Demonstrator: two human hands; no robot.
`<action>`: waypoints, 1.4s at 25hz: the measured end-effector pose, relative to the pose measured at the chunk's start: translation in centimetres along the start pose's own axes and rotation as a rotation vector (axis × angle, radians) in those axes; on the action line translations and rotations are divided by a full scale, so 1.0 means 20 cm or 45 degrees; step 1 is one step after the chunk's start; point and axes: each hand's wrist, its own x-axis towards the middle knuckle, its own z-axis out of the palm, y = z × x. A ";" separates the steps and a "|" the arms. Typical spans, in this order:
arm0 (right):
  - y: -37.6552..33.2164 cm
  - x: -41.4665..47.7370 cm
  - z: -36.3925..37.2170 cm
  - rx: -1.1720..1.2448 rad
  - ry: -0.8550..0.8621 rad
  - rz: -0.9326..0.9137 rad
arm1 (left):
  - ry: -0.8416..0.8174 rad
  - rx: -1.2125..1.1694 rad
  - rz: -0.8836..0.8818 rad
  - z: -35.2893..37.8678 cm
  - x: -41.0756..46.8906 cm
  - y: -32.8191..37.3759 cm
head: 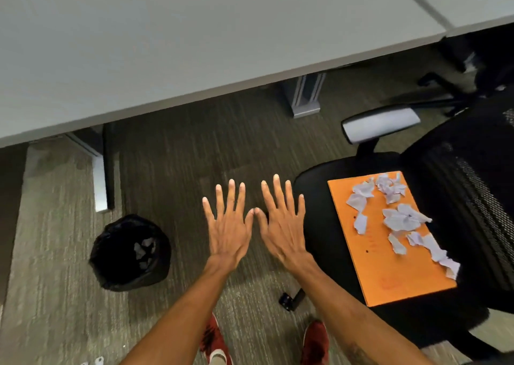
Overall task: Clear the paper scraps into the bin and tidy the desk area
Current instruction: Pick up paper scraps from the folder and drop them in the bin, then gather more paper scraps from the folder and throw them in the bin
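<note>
Several crumpled pale paper scraps (400, 217) lie on an orange folder (370, 270) that rests on the seat of a black office chair (314, 195) at the right. A round bin with a black liner (111, 242) stands on the carpet at the lower left, with a few scraps inside it. My left hand (228, 225) and my right hand (281, 223) are stretched out side by side above the floor between bin and chair, palms down, fingers spread, thumbs nearly touching. Both hold nothing.
A grey desk top (194, 39) fills the upper half, with its legs (100, 178) behind the bin and further right. The chair's armrest (381, 124) juts toward the desk. A second chair's base (445, 92) sits at the upper right. Red shoes (314, 342) show below.
</note>
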 end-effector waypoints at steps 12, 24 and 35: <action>0.83 -0.26 -0.22 0.063 0.147 0.431 | -0.100 -0.042 0.338 0.20 0.02 0.85; 1.45 -0.63 -0.33 0.112 0.221 0.830 | -0.244 -0.044 0.634 0.37 -0.10 1.41; 1.85 -0.78 -0.30 0.268 0.076 1.083 | -0.376 0.050 0.870 0.60 -0.20 1.71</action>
